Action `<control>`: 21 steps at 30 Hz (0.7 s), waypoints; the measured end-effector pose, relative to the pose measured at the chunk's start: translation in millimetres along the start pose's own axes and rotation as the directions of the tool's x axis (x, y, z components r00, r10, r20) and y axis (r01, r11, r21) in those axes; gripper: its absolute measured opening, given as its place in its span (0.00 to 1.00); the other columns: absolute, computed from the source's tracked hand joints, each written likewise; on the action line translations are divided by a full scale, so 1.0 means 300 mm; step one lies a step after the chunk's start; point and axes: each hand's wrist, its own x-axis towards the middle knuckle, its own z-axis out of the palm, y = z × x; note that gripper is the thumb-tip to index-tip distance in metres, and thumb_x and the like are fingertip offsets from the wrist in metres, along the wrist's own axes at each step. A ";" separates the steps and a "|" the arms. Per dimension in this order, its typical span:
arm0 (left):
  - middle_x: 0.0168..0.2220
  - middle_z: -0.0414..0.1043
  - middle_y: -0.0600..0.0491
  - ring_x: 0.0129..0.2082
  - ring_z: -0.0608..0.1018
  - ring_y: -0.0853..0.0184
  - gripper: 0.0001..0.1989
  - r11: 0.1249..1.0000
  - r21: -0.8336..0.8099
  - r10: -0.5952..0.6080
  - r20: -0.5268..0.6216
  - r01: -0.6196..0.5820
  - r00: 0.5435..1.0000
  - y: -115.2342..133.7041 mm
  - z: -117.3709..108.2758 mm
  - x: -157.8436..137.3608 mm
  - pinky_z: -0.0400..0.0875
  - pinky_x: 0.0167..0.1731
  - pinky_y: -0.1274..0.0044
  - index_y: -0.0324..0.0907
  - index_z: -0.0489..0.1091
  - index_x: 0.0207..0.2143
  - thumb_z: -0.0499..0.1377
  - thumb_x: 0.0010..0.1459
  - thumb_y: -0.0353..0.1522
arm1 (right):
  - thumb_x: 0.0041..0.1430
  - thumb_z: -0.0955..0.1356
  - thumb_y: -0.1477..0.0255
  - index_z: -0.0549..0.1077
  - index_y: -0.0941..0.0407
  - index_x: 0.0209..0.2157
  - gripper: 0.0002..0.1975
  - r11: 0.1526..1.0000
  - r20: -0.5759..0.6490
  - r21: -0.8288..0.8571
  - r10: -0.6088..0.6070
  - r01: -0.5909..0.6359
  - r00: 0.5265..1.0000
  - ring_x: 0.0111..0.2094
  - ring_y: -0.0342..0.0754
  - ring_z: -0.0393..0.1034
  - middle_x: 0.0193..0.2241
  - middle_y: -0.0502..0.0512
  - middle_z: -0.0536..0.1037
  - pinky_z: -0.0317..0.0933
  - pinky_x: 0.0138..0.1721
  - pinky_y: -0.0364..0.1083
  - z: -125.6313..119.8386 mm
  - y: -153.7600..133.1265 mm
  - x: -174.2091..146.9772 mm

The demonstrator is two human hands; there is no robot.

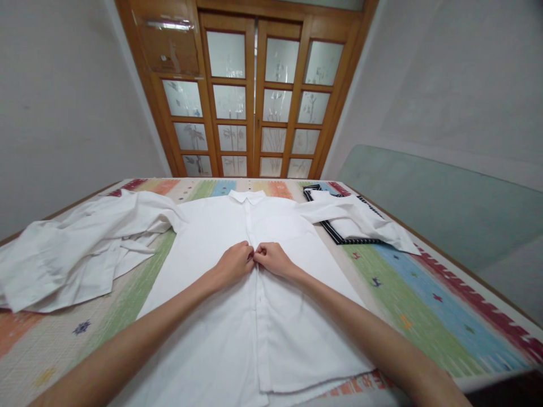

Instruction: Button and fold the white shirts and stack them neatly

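A white button-up shirt (288,322) lies spread front side up, its collar (247,196) at the far end and both sleeves out to the sides. At mid-chest, my left hand (236,263) pinches the front placket from the left. My right hand (274,259) is closed on the placket's other edge, its fingertips almost touching those of my left. The button between them is hidden by my fingers. Below my hands the two front edges run down loosely, with a gap toward the hem.
Another crumpled white garment (72,254) lies at the left. Under the right sleeve rests a folded white item with black striped edging (339,234). A striped, patterned cloth (407,305) covers the table. A pale green panel (445,209) stands along the right; wooden glazed doors (254,85) are beyond.
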 end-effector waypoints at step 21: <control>0.21 0.73 0.59 0.17 0.75 0.70 0.02 0.867 -0.429 -0.161 0.244 0.255 0.956 -0.023 -0.023 0.011 0.64 0.21 0.80 0.42 0.67 0.34 0.56 0.56 0.30 | 0.51 0.66 0.78 0.72 0.58 0.23 0.06 0.958 0.184 0.257 0.083 -0.130 0.979 0.12 0.36 0.58 0.13 0.43 0.71 0.51 0.15 0.37 -0.005 0.016 -0.002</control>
